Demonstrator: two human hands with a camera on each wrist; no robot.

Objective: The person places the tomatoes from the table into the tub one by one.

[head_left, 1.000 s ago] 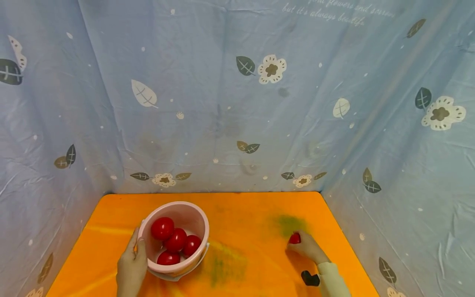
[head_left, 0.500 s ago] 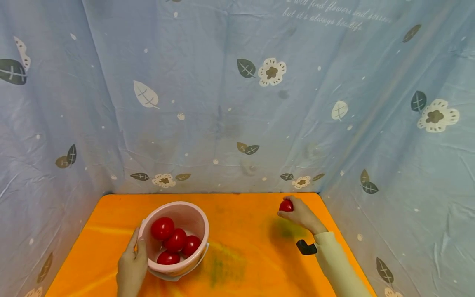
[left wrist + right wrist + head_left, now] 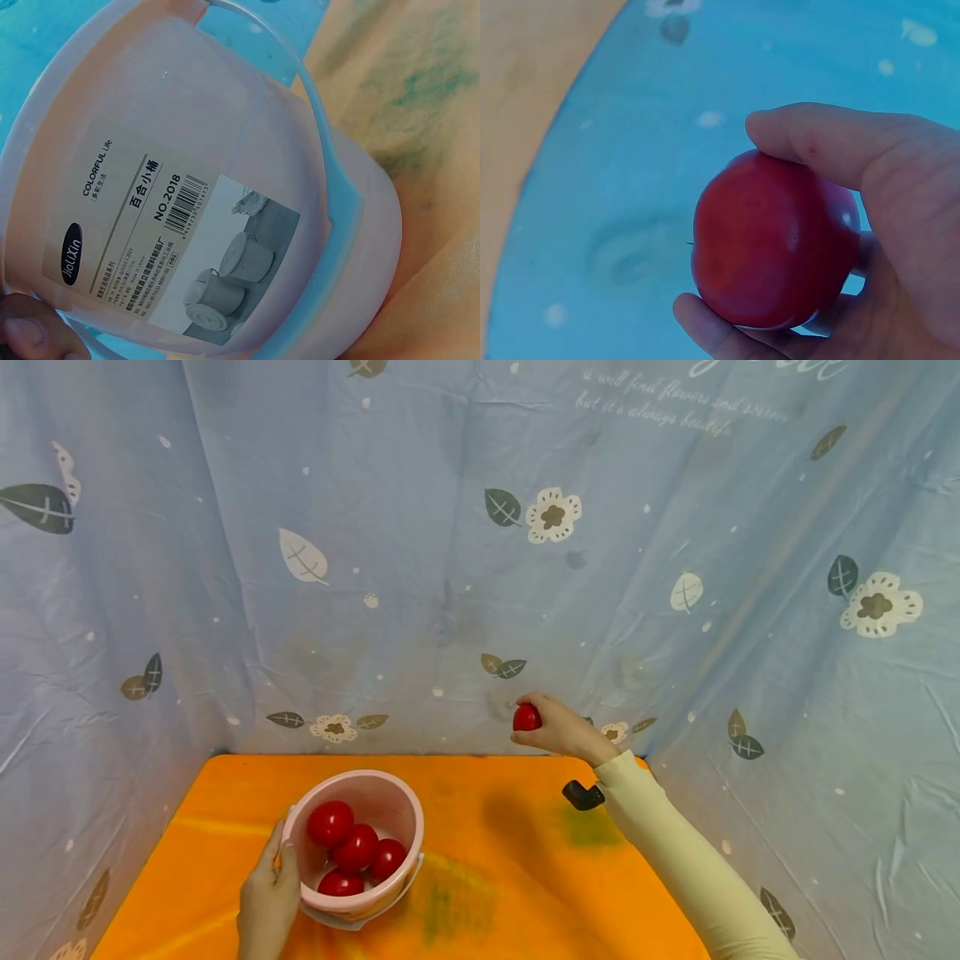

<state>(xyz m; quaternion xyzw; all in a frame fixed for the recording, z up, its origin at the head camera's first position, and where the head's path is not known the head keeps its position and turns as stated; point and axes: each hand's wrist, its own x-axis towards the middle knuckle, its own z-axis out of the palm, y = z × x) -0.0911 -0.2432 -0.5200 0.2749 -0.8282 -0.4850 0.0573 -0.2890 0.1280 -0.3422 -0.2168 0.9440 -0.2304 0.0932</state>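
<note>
High over the back part of the orange table, my right hand (image 3: 558,728) grips a red tomato (image 3: 527,717) between thumb and fingers. The right wrist view shows this smooth, shiny tomato (image 3: 769,240) up close, with the thumb on its upper side and fingers curled beneath. At the left stands a pink bucket (image 3: 405,793) with several red tomatoes (image 3: 356,847) inside. My left hand (image 3: 267,893) holds the bucket by its left side, fingers and thumb at the rim. In the left wrist view, a printed label covers the bucket wall (image 3: 210,97), and a fingertip shows low in the corner.
The orange table (image 3: 487,877) has greenish stains and ends at a patterned blue curtain (image 3: 420,568), which also encloses both sides. The bucket's handle (image 3: 397,897) hangs down its front right. A black strap piece (image 3: 582,795) sticks out beside the right wrist.
My right hand has lifted the tomato off the right side of the table and carried it up, back and to the left. The left hand and bucket stay in place.
</note>
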